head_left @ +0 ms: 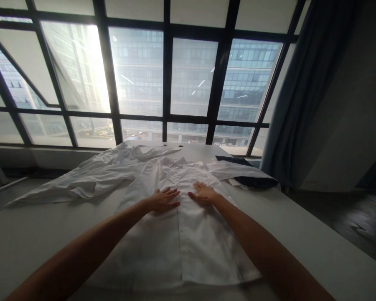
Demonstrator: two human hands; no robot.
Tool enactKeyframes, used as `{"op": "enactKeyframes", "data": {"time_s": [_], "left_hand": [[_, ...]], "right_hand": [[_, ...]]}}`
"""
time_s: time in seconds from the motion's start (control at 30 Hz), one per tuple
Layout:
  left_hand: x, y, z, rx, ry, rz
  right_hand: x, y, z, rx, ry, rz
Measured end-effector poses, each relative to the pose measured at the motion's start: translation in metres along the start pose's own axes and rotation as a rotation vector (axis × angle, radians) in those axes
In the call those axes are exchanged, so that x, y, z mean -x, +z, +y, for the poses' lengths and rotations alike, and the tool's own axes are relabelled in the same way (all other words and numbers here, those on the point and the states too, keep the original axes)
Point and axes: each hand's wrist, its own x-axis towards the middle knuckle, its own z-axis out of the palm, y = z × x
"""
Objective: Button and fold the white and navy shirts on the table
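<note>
A white button-up shirt (181,238) lies spread flat on a grey table (326,255), front side up, collar toward the window. My left hand (163,200) rests palm down on the shirt's chest, left of the button line. My right hand (203,193) lies flat just right of the button line, fingers pointing toward my left hand. The two hands are a short gap apart. Neither hand grips anything. The shirt's left sleeve (81,184) lies rumpled out to the left; the right sleeve (238,170) stretches to the right.
A dark folded garment (253,180) lies under the right sleeve near the table's far right corner. Large dark-framed windows (166,83) rise behind the table. A dark curtain (303,96) hangs at the right. Dark floor (357,221) lies beyond the table's right edge.
</note>
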Motion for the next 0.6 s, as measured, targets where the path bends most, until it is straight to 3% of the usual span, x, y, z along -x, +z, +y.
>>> {"op": "enactKeyframes", "data": {"time_s": [0.07,0.17,0.3,0.4,0.5,0.6], "left_hand": [[-0.013,-0.011,-0.02,-0.009,-0.054,0.115],[-0.027,-0.031,-0.068,-0.088,-0.264,0.255],[-0.023,-0.043,-0.149,-0.173,-0.507,0.191],[-0.009,-0.044,-0.201,-0.192,-0.55,0.086],[0.004,-0.041,-0.23,-0.152,-0.55,0.012],[0.017,-0.034,-0.239,-0.094,-0.634,0.049]], "right_hand": [[-0.01,-0.008,0.002,0.03,-0.035,0.013],[-0.033,-0.023,0.008,0.058,-0.04,0.181],[-0.071,-0.029,0.033,0.078,-0.012,0.304],[-0.097,-0.024,0.06,0.089,0.023,0.309],[-0.113,-0.016,0.083,0.062,0.062,0.266],[-0.116,-0.008,0.097,0.017,0.134,0.177]]}}
